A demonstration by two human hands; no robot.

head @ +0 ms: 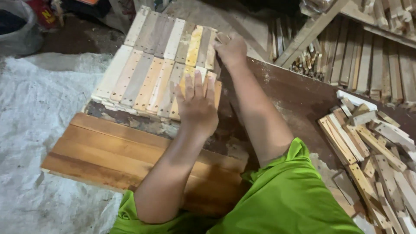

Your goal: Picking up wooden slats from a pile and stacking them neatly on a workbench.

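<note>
L hand (197,102): flat, fingers spread, palm down on near row of wood slats (151,82), pressing at the row's R end. Grips nothing.

R hand (232,48): reached out to far row of slats (173,37), fingers curled at its R end on a small slat piece (222,38). Looks pinched but cannot tell for sure, fingers hide it.

Slats: 2 rows laid side by side on a stack, mixed pale, grey and yellow wood, small dark holes near the ends. Stack sits on a dark worn board (294,93), just beyond a panel of reddish planks (108,149).

Handling, my guess: short, stiff, light, dry. Rough-sawn, so not slippery; splinters likely. Loose, so 1 nudge shifts its neighbours. Best taken by the long edges or an end, thumb under, with the flat hand keeping the rest aligned.

Around: loose heap of offcut slats (372,151) to the R, well apart. Timber racks (372,52) behind. White woven sheet (34,112) on the L. Grey tub (19,30) far L corner.

In the way: own forearms cross the reddish panel; green sleeves (286,195) hang close over it.
</note>
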